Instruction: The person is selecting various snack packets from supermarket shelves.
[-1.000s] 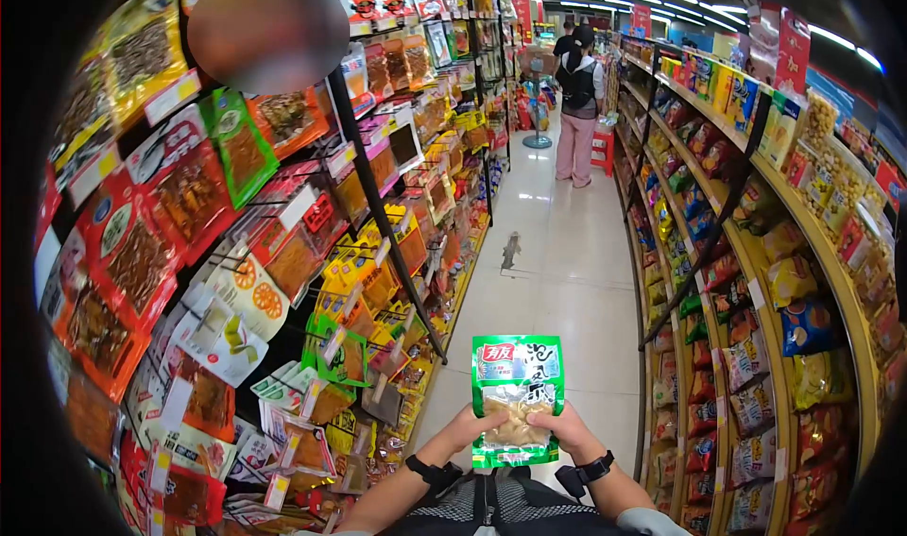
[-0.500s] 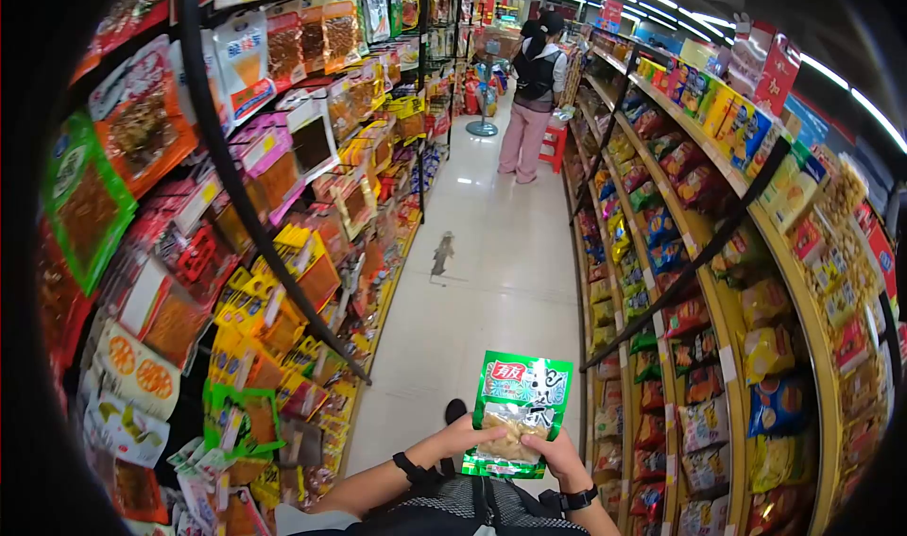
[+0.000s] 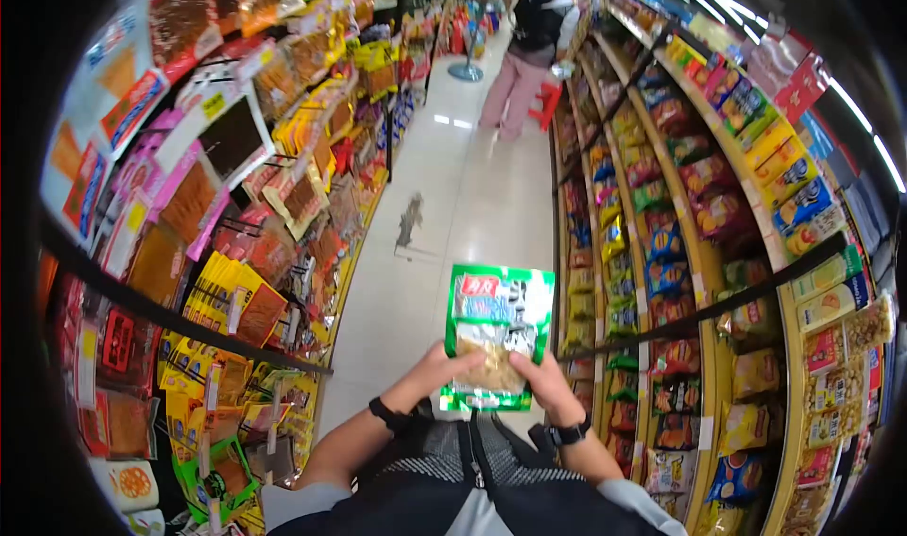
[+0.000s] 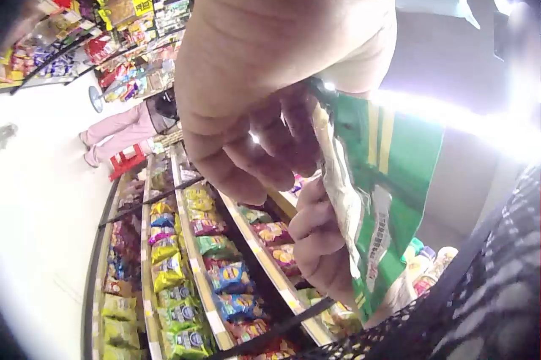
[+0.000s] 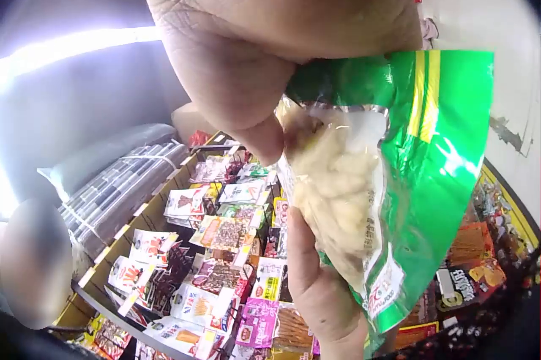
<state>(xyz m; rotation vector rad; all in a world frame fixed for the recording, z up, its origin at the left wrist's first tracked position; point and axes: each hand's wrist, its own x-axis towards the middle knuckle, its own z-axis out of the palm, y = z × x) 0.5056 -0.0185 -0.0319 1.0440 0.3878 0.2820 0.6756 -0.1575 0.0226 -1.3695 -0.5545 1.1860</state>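
A green and silver packet of chicken feet (image 3: pixel 499 333) is held upright in front of my body, its printed front facing me. My left hand (image 3: pixel 433 375) grips its lower left edge, the thumb lying on the front. On the lower right side my right hand (image 3: pixel 550 387) grips it the same way, thumb pressed on the front. The right wrist view shows pale contents through a clear window in the packet (image 5: pixel 334 182). Seen from the left wrist, the fingers of my left hand (image 4: pixel 254 144) curl behind the packet (image 4: pixel 397 178).
Racks of hanging snack packets (image 3: pixel 227 300) line the left side of the aisle. Shelves of bagged snacks (image 3: pixel 661 253) run along the right. Between them lies a pale tiled floor (image 3: pixel 378 328) with a dark patch (image 3: pixel 410 222). Farther up the aisle stands a person in pink trousers (image 3: pixel 515 92).
The head view has tilted down and swung, so the person ahead sits higher in it. The packet stays in both hands and now appears higher in view.
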